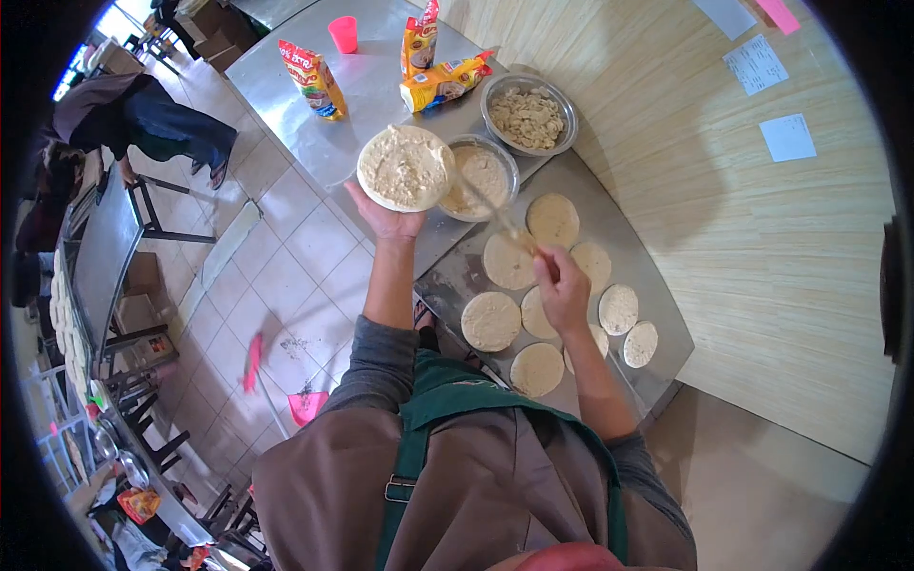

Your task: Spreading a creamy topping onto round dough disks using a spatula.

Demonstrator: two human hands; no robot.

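My left hand (389, 220) holds up a round, pale, bread-like layer (405, 168) from below, its top coated with a lumpy cream-coloured spread. In my right hand (564, 289) is the handle of a spreading knife or spatula (491, 203), its blade blurred and pointing at the layer. Just behind the blade stands a metal bowl (515, 177) of pale, creamy mixture. Several similar round layers (491, 322) lie on the metal table under and around my right hand, which partly covers some of them. Two narrower-looking rounds (619, 310) sit towards the wall side.
A second metal bowl (570, 135) holds pale slices or flakes. Yellow-and-red pouches (314, 80) and a pink cup (343, 36) stand on the steel table (264, 57). A wood-patterned wall (750, 250) borders the right. On the left floor are a pink dustpan (307, 407) and another person (153, 118).
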